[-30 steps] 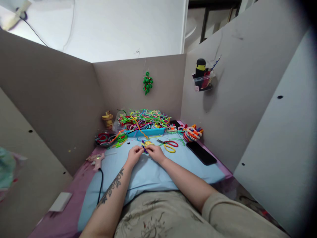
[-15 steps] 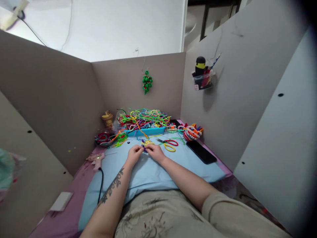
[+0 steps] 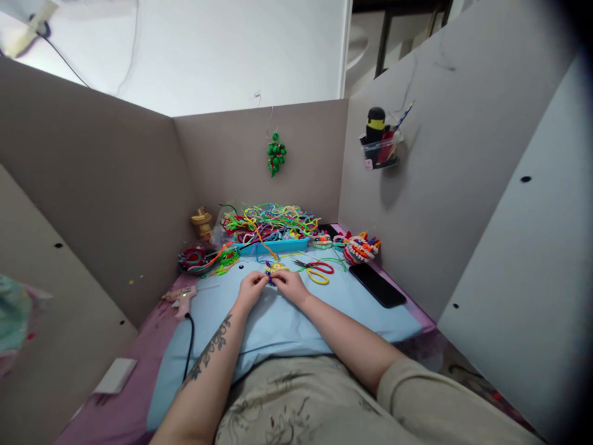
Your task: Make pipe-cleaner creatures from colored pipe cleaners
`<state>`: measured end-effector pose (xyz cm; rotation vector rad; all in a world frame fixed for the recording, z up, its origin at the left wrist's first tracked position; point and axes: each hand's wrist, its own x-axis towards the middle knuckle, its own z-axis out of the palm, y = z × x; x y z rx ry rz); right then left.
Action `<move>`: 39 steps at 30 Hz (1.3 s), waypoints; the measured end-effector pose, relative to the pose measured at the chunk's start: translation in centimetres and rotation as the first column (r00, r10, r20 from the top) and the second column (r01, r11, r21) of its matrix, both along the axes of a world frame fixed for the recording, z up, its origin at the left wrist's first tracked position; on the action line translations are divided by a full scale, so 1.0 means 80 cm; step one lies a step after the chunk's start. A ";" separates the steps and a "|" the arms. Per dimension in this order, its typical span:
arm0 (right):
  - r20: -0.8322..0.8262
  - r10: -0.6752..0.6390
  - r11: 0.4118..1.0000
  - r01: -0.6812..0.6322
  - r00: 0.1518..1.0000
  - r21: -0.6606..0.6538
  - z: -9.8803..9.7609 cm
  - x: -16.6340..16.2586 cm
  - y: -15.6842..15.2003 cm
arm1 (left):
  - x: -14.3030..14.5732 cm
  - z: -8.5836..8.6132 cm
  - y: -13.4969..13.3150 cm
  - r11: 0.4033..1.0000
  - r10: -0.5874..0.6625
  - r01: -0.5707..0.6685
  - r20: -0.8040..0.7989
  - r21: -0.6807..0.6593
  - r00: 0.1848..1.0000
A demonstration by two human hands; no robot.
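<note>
My left hand and my right hand meet over a light blue pad, fingers pinched together. Between the fingertips sits a small yellow and purple pipe-cleaner piece; both hands grip it. Just right of it lie scissors with red and yellow handles. Behind them a blue tray holds a heap of many-coloured pipe cleaners.
A black phone lies right of the scissors. Finished colourful figures stand at back right, a bowl at back left. A pink glue gun with black cord lies left. Grey partition walls enclose the desk; a green ornament hangs behind.
The view has bobbed slightly; the hands stay in the same place, fingers working the small piece with no clear shift.
</note>
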<state>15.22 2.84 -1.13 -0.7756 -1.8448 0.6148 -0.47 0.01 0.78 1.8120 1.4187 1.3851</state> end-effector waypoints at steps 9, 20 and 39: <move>-0.032 -0.025 0.998 0.023 0.999 -0.051 -0.003 0.001 0.002 | -0.002 -0.005 0.005 1.000 0.022 -0.022 -0.002 0.005 1.000; -0.044 -0.068 0.979 0.058 0.997 -0.195 -0.009 -0.001 0.013 | 0.003 -0.006 0.003 0.996 0.026 -0.019 -0.078 0.087 0.997; 0.093 -0.192 0.961 0.167 0.977 0.222 0.005 0.014 0.009 | 0.005 -0.017 0.001 0.961 0.120 0.016 -0.470 0.275 0.875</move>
